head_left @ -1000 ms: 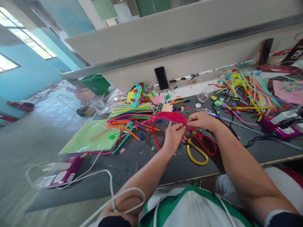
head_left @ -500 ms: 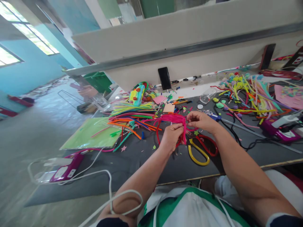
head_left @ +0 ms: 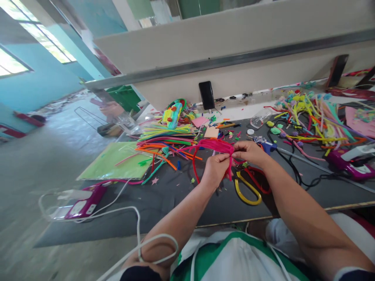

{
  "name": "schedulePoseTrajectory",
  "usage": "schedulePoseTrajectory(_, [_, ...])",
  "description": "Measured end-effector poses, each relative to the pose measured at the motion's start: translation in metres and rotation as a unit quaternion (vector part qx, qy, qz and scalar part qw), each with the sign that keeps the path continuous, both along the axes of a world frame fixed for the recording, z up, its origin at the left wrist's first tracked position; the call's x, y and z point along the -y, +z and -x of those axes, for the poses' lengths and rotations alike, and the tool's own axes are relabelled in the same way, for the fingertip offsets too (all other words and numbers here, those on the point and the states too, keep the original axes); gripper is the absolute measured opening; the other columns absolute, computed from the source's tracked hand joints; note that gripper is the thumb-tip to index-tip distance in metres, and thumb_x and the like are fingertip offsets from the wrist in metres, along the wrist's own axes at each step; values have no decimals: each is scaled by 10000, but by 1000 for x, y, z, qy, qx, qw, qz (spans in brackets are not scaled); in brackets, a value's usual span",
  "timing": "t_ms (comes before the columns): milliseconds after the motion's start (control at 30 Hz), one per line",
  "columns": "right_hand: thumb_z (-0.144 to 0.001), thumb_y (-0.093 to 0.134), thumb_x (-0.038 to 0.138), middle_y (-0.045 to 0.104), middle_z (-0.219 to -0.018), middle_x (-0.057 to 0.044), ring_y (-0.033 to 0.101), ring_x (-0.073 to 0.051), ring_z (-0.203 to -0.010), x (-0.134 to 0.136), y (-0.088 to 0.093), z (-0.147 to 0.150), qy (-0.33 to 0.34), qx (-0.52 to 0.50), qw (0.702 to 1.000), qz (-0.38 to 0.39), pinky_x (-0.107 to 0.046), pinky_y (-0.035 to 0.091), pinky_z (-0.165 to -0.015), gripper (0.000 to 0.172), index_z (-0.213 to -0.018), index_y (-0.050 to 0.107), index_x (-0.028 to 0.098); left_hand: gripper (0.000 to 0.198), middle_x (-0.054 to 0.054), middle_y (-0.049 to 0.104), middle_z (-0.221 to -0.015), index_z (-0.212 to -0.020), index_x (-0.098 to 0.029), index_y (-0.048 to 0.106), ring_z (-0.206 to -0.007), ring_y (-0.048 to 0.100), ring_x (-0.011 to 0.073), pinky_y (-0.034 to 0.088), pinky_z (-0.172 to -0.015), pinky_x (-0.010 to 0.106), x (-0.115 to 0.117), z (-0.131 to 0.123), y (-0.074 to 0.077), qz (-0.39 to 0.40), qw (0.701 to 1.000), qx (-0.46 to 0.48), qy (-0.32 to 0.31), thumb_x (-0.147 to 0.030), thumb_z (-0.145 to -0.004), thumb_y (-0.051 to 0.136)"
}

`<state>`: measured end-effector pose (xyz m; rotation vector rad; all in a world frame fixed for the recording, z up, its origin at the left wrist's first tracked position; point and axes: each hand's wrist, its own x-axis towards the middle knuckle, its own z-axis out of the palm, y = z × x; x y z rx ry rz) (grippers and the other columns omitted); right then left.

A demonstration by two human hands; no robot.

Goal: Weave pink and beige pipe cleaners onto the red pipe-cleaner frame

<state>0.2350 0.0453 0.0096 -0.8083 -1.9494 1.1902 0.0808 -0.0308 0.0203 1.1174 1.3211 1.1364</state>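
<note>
My left hand (head_left: pixel 218 168) is closed on a bunch of bright pink pipe cleaners (head_left: pixel 216 146), which runs off to the left above the table and bends downward at its right end. At that bend, the fingertips of my right hand (head_left: pixel 246 153) pinch the same pink bundle, close to my left thumb. A red pipe cleaner (head_left: pixel 194 166) curves down just left of my left hand. Below my right hand lie scissors with one yellow handle (head_left: pixel 249 191) and one red handle; their blades are mostly hidden.
Loose coloured pipe cleaners (head_left: pixel 166 134) lie to the left beside a green sheet in plastic (head_left: pixel 108 162). Another tangled pile (head_left: pixel 313 117) is at right. A phone (head_left: pixel 206 95) leans on the partition. Purple power strips (head_left: pixel 86 203) with cables sit at both sides. A blue glue gun (head_left: pixel 268 147) lies right.
My right hand has come in to the left and now pinches the bend of the pink bundle, where it was slightly apart before. The view has shifted a little.
</note>
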Motion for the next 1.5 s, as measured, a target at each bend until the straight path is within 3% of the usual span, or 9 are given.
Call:
schedulePoseTrajectory(100, [-737, 659, 306, 601, -701, -5, 532, -127, -647, 6, 2, 6, -23, -7, 998, -50, -256, 409, -616, 150, -734, 638, 158, 191, 1, 663, -626, -855, -135, 728, -348, 520, 84, 382, -316, 185, -2, 4, -1, 1, 1000, -16, 0, -249, -746, 620])
schedulePoseTrajectory(367, [-738, 663, 390, 621, -666, 0, 581, -143, -605, 11, -2, 17, -21, -81, 995, 56, -272, 458, -593, 224, -744, 597, 176, 311, -37, 571, -465, -967, -139, 692, -346, 507, 85, 401, -360, 174, 3, 7, 1, -38, 998, -36, -21, -366, -758, 649])
schedulePoseTrajectory(600, [-753, 630, 406, 577, -667, 10, 513, -119, -601, 10, -1, 16, -36, -61, 997, 40, -255, 410, -585, 244, -773, 604, 164, 280, -45, 527, -468, -929, -167, 610, -415, 578, 141, 496, -419, 243, 5, 5, -1, -52, 998, 17, 23, -419, -814, 567])
schedulePoseTrajectory(900, [-729, 634, 386, 586, -622, 5, 523, -120, -551, 13, 2, 18, -33, -39, 997, 50, -248, 398, -536, 229, -692, 542, 180, 236, -54, 515, -506, -823, -162, 560, -356, 516, 109, 435, -356, 223, 1, -3, -7, 2, 994, 60, 89, -390, -777, 597])
schedulePoseTrajectory(1100, [-708, 648, 396, 563, -593, 22, 491, -108, -533, 11, -1, 17, -38, -45, 996, 68, -236, 370, -518, 247, -691, 536, 177, 264, 14, 597, -578, -707, -124, 533, -359, 514, 95, 431, -362, 219, -1, -4, 2, 55, 993, 96, 50, -371, -787, 583])
schedulePoseTrajectory(1267, [-687, 657, 407, 512, -588, 32, 434, -95, -526, 4, -5, 13, -78, -46, 994, 55, -229, 335, -503, 267, -683, 553, 161, 202, 26, 638, -679, -842, -144, 527, -567, 636, 132, 543, -578, 268, 12, -7, -6, -13, 996, 50, 72, -315, -782, 616])
schedulePoseTrajectory(1400, [-680, 649, 397, 487, -574, 35, 406, -90, -517, 1, -6, 13, -91, -39, 994, 53, -227, 315, -497, 258, -670, 553, 158, 360, 109, 628, -1099, -1149, -180, 489, -997, 629, 178, 527, -823, 297, 26, -8, -16, -149, 984, -60, 74, -199, -800, 579])
schedulePoseTrajectory(1500, [-673, 649, 401, 497, -580, 27, 411, -94, -525, 2, -5, 15, -95, -32, 993, 56, -229, 317, -498, 263, -662, 550, 158, 492, 136, 546, -1268, -1295, -194, 459, -1087, 581, 208, 491, -904, 338, 31, -9, -21, -194, 967, -160, 42, -169, -810, 544])
